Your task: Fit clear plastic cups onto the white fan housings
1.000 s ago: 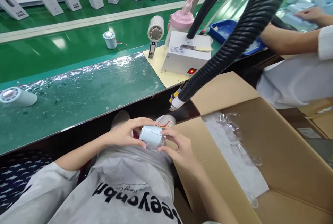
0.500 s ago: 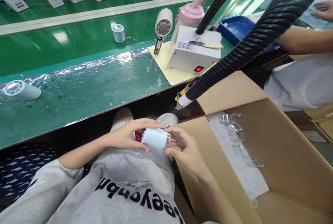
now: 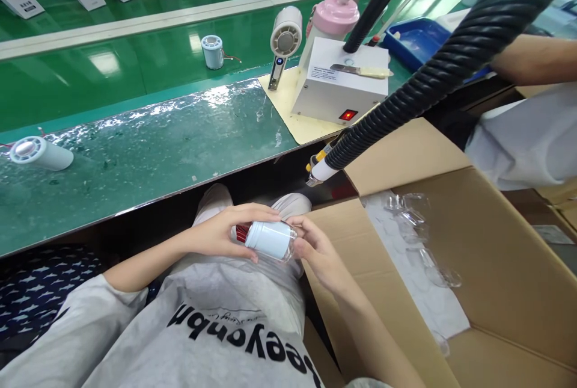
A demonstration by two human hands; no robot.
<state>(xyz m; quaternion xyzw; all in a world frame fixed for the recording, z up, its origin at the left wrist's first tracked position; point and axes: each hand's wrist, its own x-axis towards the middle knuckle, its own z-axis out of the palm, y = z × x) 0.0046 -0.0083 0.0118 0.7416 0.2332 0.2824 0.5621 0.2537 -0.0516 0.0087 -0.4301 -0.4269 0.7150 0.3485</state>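
Pale blue, the cylinder [image 3: 268, 239] lies sideways above the lap [image 3: 291, 292], left of the carton [image 3: 500, 243], its right end inside a clear cover [image 3: 288, 248]. The left hand [image 3: 225, 233] has its grip wrapped about the left end, red wires [image 3: 242, 233] by the palm; the right hand [image 3: 321, 254] has its grip pinching the cover between thumb and fingers. Clear pieces [image 3: 412, 219] lie inside the carton. A hose [image 3: 392, 105] ends near the carton's left flap [image 3: 369, 267]; beyond the carton, a machine [image 3: 324, 98] and a fan [image 3: 287, 36] stand on the surface [image 3: 225, 135].
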